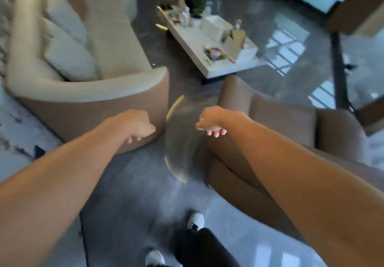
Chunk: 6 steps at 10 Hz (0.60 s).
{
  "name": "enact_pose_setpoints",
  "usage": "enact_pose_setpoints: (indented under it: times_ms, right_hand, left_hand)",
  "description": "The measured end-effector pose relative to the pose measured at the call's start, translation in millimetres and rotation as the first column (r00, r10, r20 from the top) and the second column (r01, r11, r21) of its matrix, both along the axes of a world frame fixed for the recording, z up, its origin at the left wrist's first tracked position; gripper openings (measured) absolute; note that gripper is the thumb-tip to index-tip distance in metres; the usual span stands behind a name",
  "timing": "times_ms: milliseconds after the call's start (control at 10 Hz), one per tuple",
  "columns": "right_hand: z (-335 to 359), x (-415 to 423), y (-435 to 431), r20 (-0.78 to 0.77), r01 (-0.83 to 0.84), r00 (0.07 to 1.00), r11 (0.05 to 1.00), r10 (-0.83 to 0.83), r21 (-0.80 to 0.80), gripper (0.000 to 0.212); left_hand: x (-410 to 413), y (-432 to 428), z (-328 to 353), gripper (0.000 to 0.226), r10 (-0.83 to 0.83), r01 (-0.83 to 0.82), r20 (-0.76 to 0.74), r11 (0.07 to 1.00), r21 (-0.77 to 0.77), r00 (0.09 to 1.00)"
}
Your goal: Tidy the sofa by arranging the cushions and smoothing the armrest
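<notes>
A cream sofa point(116, 44) with a tan outer shell fills the upper left. Two pale cushions point(68, 54) lean against its backrest. Its near rounded armrest point(99, 86) curves across the frame. My left hand point(139, 126) hangs in front of the armrest's tan side, fingers curled down, holding nothing. My right hand point(212, 122) hovers to the right of it, over the gap beside a brown armchair point(280, 125), fingers loosely curled and empty. The picture is blurred by motion.
A round glass side table point(180, 140) with a gold rim stands between the sofa and the armchair. A white coffee table point(209, 44) with a plant, boxes and dishes lies beyond. Glossy grey floor surrounds them. My feet point(195, 221) show at the bottom.
</notes>
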State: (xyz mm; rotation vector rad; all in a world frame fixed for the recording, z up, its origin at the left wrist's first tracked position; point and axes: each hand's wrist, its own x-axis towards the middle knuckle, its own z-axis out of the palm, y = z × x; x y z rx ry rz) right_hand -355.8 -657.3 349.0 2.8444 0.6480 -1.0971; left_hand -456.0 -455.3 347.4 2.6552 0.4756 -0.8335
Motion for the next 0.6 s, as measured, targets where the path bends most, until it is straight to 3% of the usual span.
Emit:
enact_pose_setpoints:
  times_ms: [100,400,500,600]
  right_hand:
    - [-2,-31,-81,0.003,0.092,0.996,0.995,-0.092,-0.049,0.028]
    - [19,-79,-275,0.103,0.280,0.956,0.960,-0.275,-0.032,0.039]
    - [26,-84,-367,0.203,0.350,0.915,0.936,-0.347,0.021,0.032]
    - [38,-97,-437,0.302,0.277,0.918,0.961,-0.259,-0.018,0.031]
  left_hand:
    - [-4,-77,1,0.035,-0.131,0.132,0.030,0.990,-0.050,0.991]
    - [3,-286,2,0.037,-0.383,0.383,0.048,0.924,0.001,0.923]
    - [13,-363,20,0.035,-0.434,0.441,0.188,0.898,0.006,0.881]
    - [20,-427,21,0.033,-0.365,0.389,0.347,0.921,-0.001,0.864]
